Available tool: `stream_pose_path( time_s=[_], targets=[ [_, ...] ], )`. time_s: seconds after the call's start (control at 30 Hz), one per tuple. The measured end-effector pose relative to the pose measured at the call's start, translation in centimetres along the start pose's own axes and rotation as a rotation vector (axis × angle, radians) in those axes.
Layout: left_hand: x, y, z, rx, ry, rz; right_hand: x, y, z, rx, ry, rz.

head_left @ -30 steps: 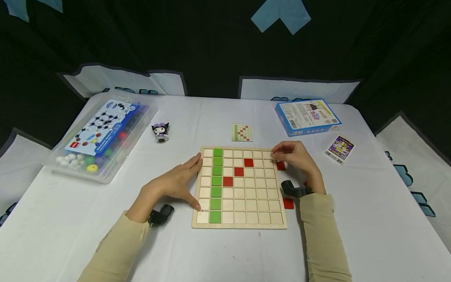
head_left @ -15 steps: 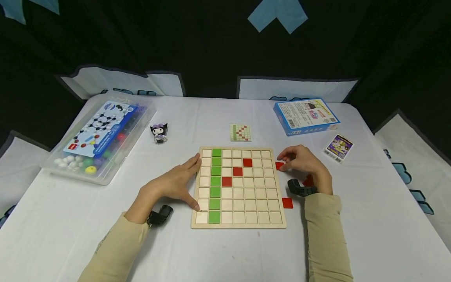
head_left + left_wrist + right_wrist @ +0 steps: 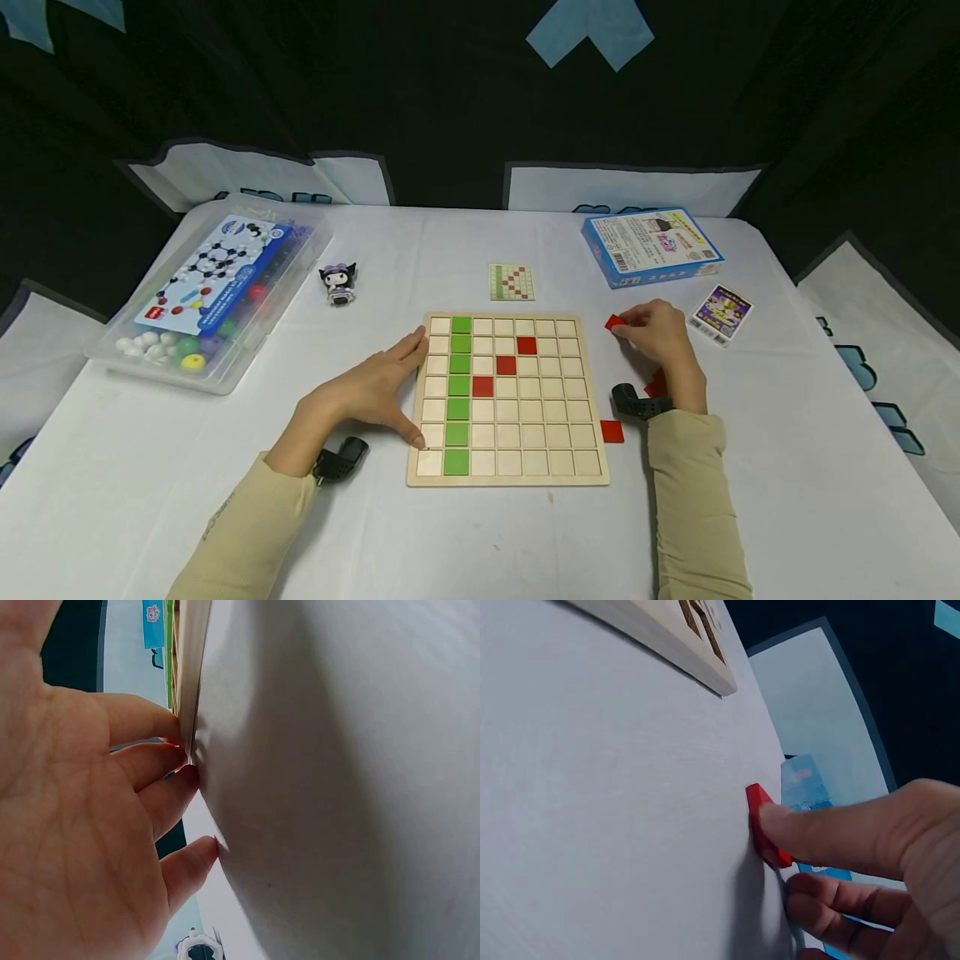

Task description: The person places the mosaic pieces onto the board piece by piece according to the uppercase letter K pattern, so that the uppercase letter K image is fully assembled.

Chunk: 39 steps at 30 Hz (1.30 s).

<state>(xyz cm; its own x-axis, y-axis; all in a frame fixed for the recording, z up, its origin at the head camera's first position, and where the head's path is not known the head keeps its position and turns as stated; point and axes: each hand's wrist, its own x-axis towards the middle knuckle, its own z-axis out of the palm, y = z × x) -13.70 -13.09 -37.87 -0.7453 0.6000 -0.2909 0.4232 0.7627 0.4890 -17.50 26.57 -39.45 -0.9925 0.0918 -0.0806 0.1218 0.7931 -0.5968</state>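
Note:
A square wooden grid board (image 3: 510, 482) lies flat on the table, with a column of green tiles (image 3: 458, 386) and a diagonal of three red tiles (image 3: 506, 365) set among pale cells. My left hand (image 3: 367, 387) rests along the board's left edge, fingers spread and fairly straight; in the left wrist view the fingertips (image 3: 187, 776) touch its side. To the right of the board's upper corner, my right hand (image 3: 660, 333) pinches a loose red tile (image 3: 763, 825) between thumb and fingers. The right wrist view shows the tile tilted, its shadow on the cloth.
Another red tile (image 3: 612, 432) lies by the board's right edge, and red (image 3: 656, 384) shows beside my right wrist. A small pattern card (image 3: 512, 282), figurine (image 3: 339, 283), clear plastic case (image 3: 217, 300), blue box (image 3: 652, 248) and small card pack (image 3: 722, 315) stand around.
My right hand has moved from the board's upper right corner to the right, picked the red tile from the table and carried it up and rightward. My left hand stays put.

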Motion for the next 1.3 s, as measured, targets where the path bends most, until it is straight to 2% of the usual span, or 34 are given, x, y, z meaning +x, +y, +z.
stream_pose_path(
  time_s=[0.17, 0.27, 0.47, 0.63, 0.83, 1.1, 1.3],
  targets=[
    [0.0, 0.1, 0.0, -0.005, -0.005, -0.006, 0.1, 0.0, 0.5, 0.080, 0.073, -0.058],
    [0.0, 0.1, 0.0, -0.009, -0.008, -0.007, 0.2, -0.1, 0.9, 0.186, 0.092, -0.073],
    [0.1, 0.1, -0.1, -0.008, -0.009, -0.002, 0.5, -0.9, 1.7, 0.429, 0.034, -0.135],
    [0.2, 0.1, -0.1, -0.007, -0.011, -0.002, 0.8, -2.1, 2.6, 0.521, -0.029, -0.151],
    [0.1, 0.1, -0.1, -0.008, -0.013, -0.009, 0.8, -3.3, 3.5, 0.492, -0.094, -0.189],
    [0.0, 0.0, -0.1, -0.001, -0.012, -0.005, 0.7, -4.3, 4.2, 0.417, -0.091, -0.215],
    [0.0, 0.0, -0.1, 0.001, -0.008, -0.006, 0.6, -4.8, 4.6, 0.329, -0.083, -0.276]
  ],
)
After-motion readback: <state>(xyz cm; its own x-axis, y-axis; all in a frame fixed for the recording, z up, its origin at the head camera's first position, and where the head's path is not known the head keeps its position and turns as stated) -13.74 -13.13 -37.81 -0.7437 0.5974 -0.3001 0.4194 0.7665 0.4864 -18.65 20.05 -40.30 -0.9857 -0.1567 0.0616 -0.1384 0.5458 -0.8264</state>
